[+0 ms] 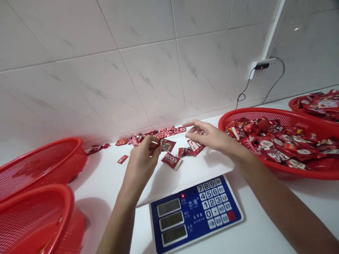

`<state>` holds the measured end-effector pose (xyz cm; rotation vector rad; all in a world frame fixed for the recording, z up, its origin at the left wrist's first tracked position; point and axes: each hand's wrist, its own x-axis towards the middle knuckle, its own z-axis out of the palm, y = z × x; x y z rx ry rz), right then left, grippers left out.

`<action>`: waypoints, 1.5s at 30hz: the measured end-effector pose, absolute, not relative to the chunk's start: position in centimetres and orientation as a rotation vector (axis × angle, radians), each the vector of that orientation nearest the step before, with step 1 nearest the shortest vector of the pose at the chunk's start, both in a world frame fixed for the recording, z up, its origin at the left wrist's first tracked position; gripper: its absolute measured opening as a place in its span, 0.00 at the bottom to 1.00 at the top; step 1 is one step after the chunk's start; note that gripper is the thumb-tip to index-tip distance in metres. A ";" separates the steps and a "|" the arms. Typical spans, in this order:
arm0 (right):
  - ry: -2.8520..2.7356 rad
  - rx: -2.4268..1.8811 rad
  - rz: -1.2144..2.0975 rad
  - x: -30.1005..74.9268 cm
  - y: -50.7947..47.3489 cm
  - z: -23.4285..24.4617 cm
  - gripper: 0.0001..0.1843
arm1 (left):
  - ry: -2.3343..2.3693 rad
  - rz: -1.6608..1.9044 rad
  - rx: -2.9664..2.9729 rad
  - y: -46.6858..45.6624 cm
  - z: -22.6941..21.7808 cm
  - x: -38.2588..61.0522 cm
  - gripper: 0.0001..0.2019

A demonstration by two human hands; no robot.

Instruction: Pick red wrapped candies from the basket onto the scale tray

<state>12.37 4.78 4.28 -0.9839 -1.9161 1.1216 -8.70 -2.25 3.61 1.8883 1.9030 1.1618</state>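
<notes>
My left hand [144,155] pinches a small red candy packet [167,144] above the white pan of a blue digital scale [196,211]. My right hand [209,135] hovers just to the right, fingers spread and loosely curled over another red packet [195,147] lying on the pan; whether it grips that packet is unclear. A third red packet [172,161] lies on the pan below the left hand's fingers. More loose red packets [159,134] lie along the wall behind.
A big red mesh basket [280,118] full of red packets sits at right, another [295,102] behind it. Two red mesh baskets [39,169] stand at left. A wall socket with a plugged cable [261,66] is on the tiled wall.
</notes>
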 end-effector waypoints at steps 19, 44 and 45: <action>-1.898 -0.619 1.307 9.8 2.0 3.7 0.17 | 1.456 1.094 1.856 -4.0 4.9 -6.6 0.10; -2.098 -0.667 1.001 10.1 2.6 3.5 0.18 | 1.686 1.034 2.019 -4.6 5.4 -7.6 0.07; -2.081 -0.663 1.031 10.1 2.7 3.4 0.17 | 1.693 1.055 2.025 -4.6 5.4 -7.6 0.06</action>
